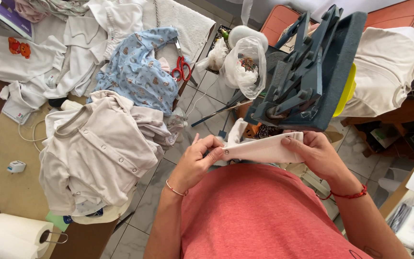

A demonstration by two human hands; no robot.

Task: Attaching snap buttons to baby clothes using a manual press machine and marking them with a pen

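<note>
Fabric strip (264,149), white with snap, held in air before your chest, below press (307,72). Left hand (198,160) pinches snap end, right hand (312,151) pinches other end. Loose pinch risks misaligned snap; fingers near press risk crushing.

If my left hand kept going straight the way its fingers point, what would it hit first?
Probably your right hand: the left hand points along the white fabric strip that both grip. Depth is hard to judge.

The head-worn camera is looking steeply down, close over the person's chest, facing the table (5,144) and floor.
</note>
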